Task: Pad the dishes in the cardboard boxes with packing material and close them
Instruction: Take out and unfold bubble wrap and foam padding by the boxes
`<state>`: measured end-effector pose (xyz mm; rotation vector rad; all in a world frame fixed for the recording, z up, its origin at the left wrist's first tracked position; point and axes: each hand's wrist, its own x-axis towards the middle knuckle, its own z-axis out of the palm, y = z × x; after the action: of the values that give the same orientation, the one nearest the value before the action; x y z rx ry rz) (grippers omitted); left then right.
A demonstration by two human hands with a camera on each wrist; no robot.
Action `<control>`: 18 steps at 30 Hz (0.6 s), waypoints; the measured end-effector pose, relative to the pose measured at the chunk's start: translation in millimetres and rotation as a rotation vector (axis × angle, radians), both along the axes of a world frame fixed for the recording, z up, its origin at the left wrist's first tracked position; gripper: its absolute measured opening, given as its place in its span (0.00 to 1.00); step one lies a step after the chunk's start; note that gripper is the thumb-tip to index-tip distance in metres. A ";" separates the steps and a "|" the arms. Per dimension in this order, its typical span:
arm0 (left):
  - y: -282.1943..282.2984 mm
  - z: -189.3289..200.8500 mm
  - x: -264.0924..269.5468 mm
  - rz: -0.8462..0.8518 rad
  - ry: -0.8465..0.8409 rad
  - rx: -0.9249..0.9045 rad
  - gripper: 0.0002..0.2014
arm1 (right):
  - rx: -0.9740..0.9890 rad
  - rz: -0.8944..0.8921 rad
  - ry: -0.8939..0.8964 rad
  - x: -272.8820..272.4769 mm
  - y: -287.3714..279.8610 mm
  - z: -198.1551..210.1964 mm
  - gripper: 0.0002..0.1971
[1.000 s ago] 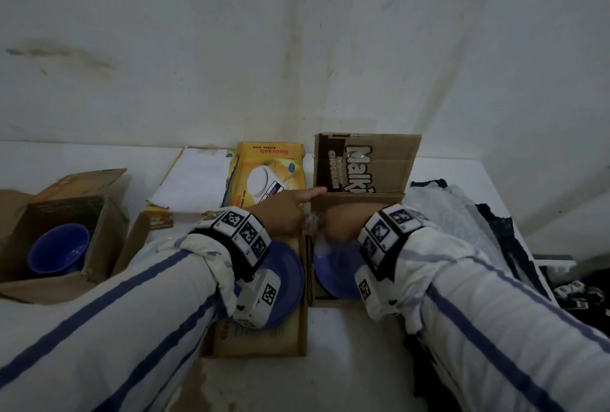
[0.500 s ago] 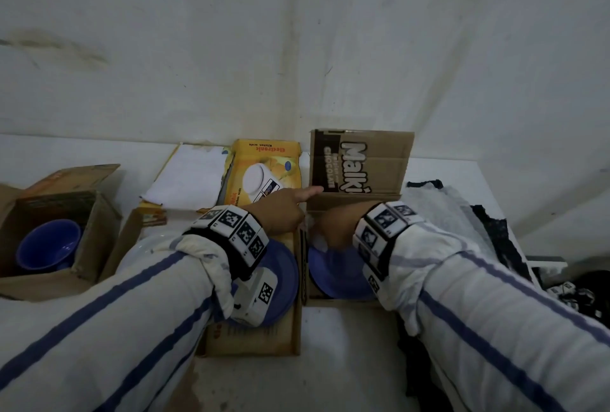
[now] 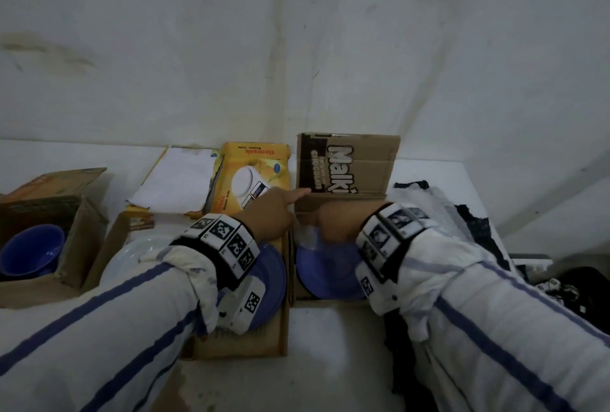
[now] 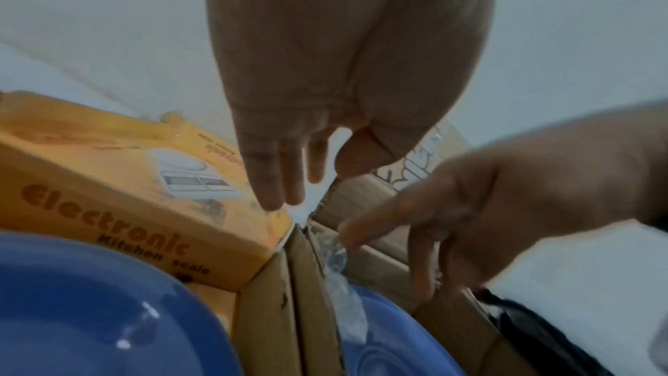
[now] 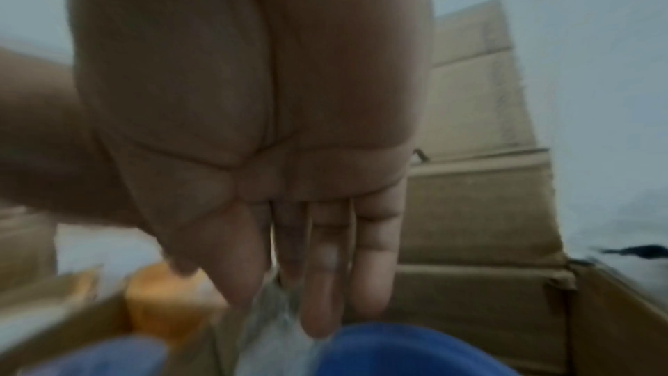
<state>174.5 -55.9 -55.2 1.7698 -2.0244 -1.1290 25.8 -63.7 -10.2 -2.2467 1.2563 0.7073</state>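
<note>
Hardly anything has shifted: my right grip (image 3: pixel 335 223), fingers (image 5: pixel 320 282) straight, still tucks clear wrap (image 4: pixel 339 273) beside the blue plate (image 3: pixel 326 276), my left grip (image 3: pixel 271 216) spread idle, every box (image 3: pixel 346 164) unclosed.

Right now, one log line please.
phase: padding | left hand: empty, hovering | right hand: touching plastic wrap beside blue plate | Malki box: flap open

place: home – plain room | cues: stained white wall (image 3: pixel 297 48) – kitchen-scale box (image 3: pixel 254 177), clothes heap (image 3: pixel 439 207)
</note>
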 end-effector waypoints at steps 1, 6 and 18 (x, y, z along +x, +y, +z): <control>1.1 2.0 -5.1 0.008 -0.074 -0.054 0.29 | 0.019 -0.049 -0.069 -9.2 -1.5 13.5 0.19; 8.3 12.7 -41.0 0.091 -0.058 -0.162 0.20 | -0.158 -0.335 -0.009 -87.8 -0.1 63.3 0.12; 48.5 17.8 -143.8 -0.024 0.207 0.131 0.11 | -0.268 -0.302 0.231 -151.2 36.3 -4.1 0.14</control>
<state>30.7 -7.4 -37.4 1.6123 -1.8936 -1.4186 -125.4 -27.3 -14.3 -2.1498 1.8533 0.7320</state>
